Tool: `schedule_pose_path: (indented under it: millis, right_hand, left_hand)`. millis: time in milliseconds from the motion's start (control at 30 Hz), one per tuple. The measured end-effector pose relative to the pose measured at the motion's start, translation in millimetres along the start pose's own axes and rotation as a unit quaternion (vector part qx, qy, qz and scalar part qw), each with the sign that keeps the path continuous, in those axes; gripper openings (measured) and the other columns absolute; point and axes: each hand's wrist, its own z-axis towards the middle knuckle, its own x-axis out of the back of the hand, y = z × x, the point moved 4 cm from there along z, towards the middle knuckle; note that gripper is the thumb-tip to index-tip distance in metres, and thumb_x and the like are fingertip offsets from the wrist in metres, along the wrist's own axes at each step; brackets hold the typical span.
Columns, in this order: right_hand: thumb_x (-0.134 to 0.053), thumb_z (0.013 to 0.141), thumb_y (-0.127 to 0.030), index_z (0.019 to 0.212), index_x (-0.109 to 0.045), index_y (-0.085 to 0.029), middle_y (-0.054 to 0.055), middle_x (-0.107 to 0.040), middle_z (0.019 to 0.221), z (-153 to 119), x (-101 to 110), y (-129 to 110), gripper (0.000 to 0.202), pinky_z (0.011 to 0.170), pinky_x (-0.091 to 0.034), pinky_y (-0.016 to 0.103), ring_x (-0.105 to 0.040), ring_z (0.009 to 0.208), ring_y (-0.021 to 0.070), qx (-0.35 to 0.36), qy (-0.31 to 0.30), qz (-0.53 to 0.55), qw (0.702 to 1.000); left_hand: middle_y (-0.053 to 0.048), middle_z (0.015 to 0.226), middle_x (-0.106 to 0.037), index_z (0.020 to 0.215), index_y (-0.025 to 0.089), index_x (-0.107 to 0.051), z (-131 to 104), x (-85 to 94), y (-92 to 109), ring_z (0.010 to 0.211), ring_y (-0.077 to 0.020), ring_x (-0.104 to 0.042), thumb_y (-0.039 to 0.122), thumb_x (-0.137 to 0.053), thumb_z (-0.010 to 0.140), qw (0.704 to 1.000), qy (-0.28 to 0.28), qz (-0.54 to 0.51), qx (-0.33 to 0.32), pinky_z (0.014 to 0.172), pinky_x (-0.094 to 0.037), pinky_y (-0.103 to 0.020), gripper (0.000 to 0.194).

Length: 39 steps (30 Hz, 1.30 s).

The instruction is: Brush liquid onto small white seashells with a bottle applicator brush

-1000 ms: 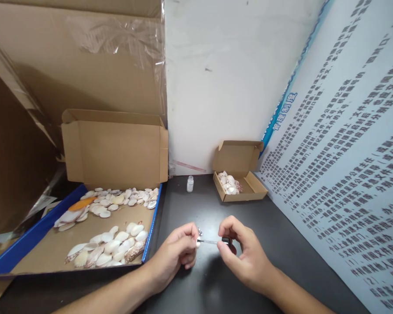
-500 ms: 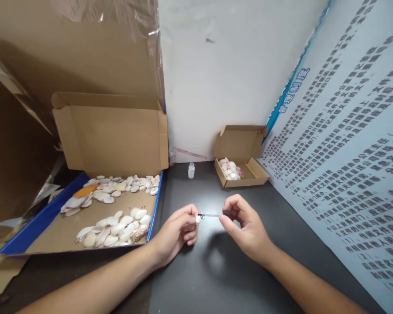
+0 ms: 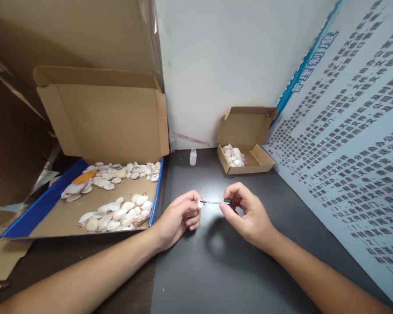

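My left hand (image 3: 178, 220) is closed, pinching a small white shell (image 3: 200, 205) between thumb and fingertips. In my right hand (image 3: 250, 216) is a thin brush applicator (image 3: 214, 202) with a dark cap, gripped by the cap. The brush points left and its dark tip meets the shell, or comes very close to it. Both hands are a little above the dark tabletop. Behind them stands a small clear bottle (image 3: 193, 158) with whitish contents and no cap on it.
On the left lies a large blue-edged cardboard box (image 3: 59, 216) with its lid up, holding several groups of shells (image 3: 118, 213) and an orange piece (image 3: 84, 177). A smaller open box (image 3: 258, 163) with shells stands back right. A printed board (image 3: 347, 152) borders the right side.
My view has tipped slightly downward, so the boxes and bottle appear higher. My hands keep nearly the same pose, with the brush tip still at the shell.
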Motion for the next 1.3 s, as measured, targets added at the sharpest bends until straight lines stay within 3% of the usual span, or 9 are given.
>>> schedule_pose_path:
  millis: [100, 267, 467, 600, 800, 1100, 1300]
  right_hand:
    - [-0.062, 0.086, -0.024, 0.09, -0.05, -0.024, -0.007, -0.048, 0.065, -1.6, 3.3, -1.3, 0.014, 0.055, -0.041, 0.025, -0.048, 0.053, 0.0101, 0.017, 0.024, 0.008, 1.0]
    - [-0.064, 0.084, -0.022, 0.086, -0.049, -0.024, -0.005, -0.051, 0.069, -1.0, 0.6, -1.5, 0.015, 0.052, -0.041, 0.024, -0.047, 0.054, 0.0097, 0.015, -0.009, 0.0, 1.0]
    - [-0.062, 0.085, -0.019, 0.088, -0.05, -0.024, -0.006, -0.05, 0.069, -1.6, 1.6, -2.9, 0.013, 0.051, -0.042, 0.024, -0.048, 0.053, 0.0094, 0.061, 0.009, 0.016, 0.998]
    - [-0.064, 0.083, -0.017, 0.086, -0.05, -0.024, -0.005, -0.052, 0.071, -0.6, -2.0, -2.0, 0.015, 0.052, -0.042, 0.024, -0.049, 0.054, 0.0095, 0.045, -0.028, -0.017, 0.998]
    - [-0.06, 0.084, -0.016, 0.086, -0.048, -0.024, -0.006, -0.049, 0.07, -0.9, 2.4, -6.0, 0.014, 0.051, -0.041, 0.022, -0.047, 0.052, 0.0081, 0.059, 0.013, -0.008, 0.998]
    - [-0.061, 0.082, -0.014, 0.084, -0.048, -0.023, -0.006, -0.047, 0.068, 1.0, 1.1, -6.7, 0.016, 0.049, -0.038, 0.021, -0.044, 0.052, 0.0078, 0.049, 0.015, -0.039, 0.998]
    - [-0.062, 0.085, -0.016, 0.088, -0.049, -0.025, -0.006, -0.05, 0.071, -3.6, -1.2, -8.3, 0.016, 0.051, -0.042, 0.023, -0.047, 0.054, 0.0093, 0.075, -0.003, -0.001, 0.997]
  left_hand:
    - [0.009, 0.053, -0.028, 0.075, 0.019, -0.046, -0.7, -0.1, 0.5, 0.045, -0.0068, -0.026, 0.016, -0.054, 0.077, 1.0, -0.001, 0.003, -0.001, 0.05, -0.024, -0.023, 0.009]
    - [0.009, 0.053, -0.029, 0.074, 0.019, -0.046, -0.8, 0.3, 1.1, 0.044, -0.0069, -0.026, 0.016, -0.054, 0.077, 1.0, -0.002, 0.004, 0.0, 0.05, -0.024, -0.023, 0.008]
    - [0.009, 0.053, -0.028, 0.075, 0.019, -0.046, 0.1, 0.1, 1.2, 0.045, -0.007, -0.026, 0.016, -0.053, 0.077, 1.0, -0.003, 0.007, 0.0, 0.05, -0.025, -0.023, 0.008]
    - [0.009, 0.053, -0.028, 0.075, 0.019, -0.046, -0.3, 0.5, 1.5, 0.045, -0.0068, -0.026, 0.016, -0.053, 0.078, 1.0, -0.006, 0.012, 0.002, 0.05, -0.024, -0.023, 0.008]
    - [0.009, 0.053, -0.029, 0.075, 0.019, -0.046, -1.2, 0.7, 0.9, 0.045, -0.0071, -0.027, 0.016, -0.051, 0.079, 1.0, -0.01, 0.017, 0.002, 0.051, -0.024, -0.024, 0.008]
    - [0.009, 0.053, -0.028, 0.075, 0.019, -0.048, -0.3, 0.7, 1.0, 0.045, -0.0067, -0.027, 0.016, -0.052, 0.079, 1.0, -0.014, 0.017, -0.003, 0.051, -0.024, -0.024, 0.007]
    - [0.01, 0.051, -0.029, 0.075, 0.019, -0.047, 0.6, 1.7, -1.0, 0.044, -0.0062, -0.027, 0.019, -0.057, 0.08, 1.0, -0.01, 0.023, -0.008, 0.049, -0.023, -0.023, 0.011]
